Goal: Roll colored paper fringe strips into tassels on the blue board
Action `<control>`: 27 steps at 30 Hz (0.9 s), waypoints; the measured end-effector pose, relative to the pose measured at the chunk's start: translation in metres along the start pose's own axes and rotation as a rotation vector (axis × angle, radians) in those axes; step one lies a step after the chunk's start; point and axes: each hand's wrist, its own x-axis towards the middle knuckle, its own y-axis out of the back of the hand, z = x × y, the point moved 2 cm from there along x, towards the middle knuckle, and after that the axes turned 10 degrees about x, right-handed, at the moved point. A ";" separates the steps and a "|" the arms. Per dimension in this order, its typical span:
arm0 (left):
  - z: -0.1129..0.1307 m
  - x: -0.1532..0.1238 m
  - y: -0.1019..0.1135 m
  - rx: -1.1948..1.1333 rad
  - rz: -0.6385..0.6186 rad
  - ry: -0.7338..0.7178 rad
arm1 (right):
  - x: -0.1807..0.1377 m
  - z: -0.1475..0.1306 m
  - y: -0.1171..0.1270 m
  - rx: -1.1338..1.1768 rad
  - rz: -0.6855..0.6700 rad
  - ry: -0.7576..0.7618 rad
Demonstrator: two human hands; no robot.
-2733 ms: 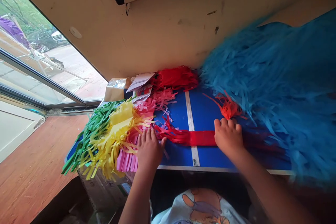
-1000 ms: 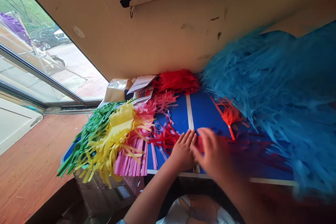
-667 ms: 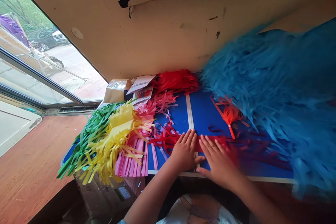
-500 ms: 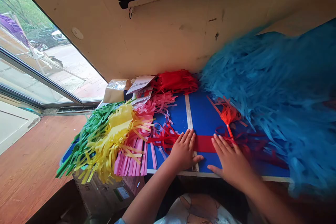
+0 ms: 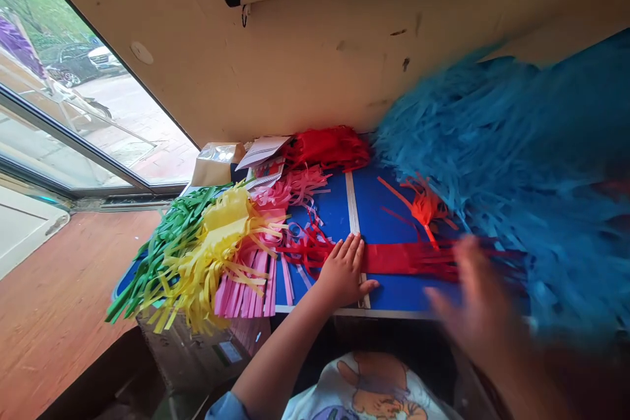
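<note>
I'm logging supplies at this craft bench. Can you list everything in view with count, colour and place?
table: one, blue with a white stripe, against the wall
strip: one, red, across the table's middle
blue fringe: one big heap, right
red fringe: one heap, table's back
tassel: one, orange-red, beside the blue fringe
pink fringe: one bunch, left of middle
yellow fringe: one bunch, left of the pink
green fringe: one bunch, table's left end
box: one, tan, back left
paper: one, white, beside the box
left hand: flat, fingers on the strip
right hand: blurred, front right
</note>
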 end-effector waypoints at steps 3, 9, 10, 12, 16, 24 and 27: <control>0.000 0.000 -0.002 0.044 -0.031 -0.028 | 0.036 -0.058 -0.060 0.153 -0.221 0.309; 0.001 -0.001 0.002 0.031 -0.048 0.018 | 0.034 -0.032 -0.097 -0.007 -0.278 0.118; 0.002 -0.001 0.003 0.030 -0.055 0.020 | 0.029 -0.017 -0.092 -0.050 -0.238 0.068; 0.002 -0.001 0.004 0.040 -0.072 0.021 | 0.020 0.007 -0.079 -0.124 -0.178 -0.015; 0.003 0.000 0.004 0.059 -0.066 0.020 | 0.019 0.017 -0.050 -0.224 -0.014 -0.137; 0.001 -0.001 0.005 -0.078 -0.077 0.043 | 0.029 -0.031 -0.064 0.021 0.032 0.638; -0.001 -0.001 0.006 -0.144 -0.099 0.038 | 0.032 -0.030 -0.070 0.007 0.060 0.713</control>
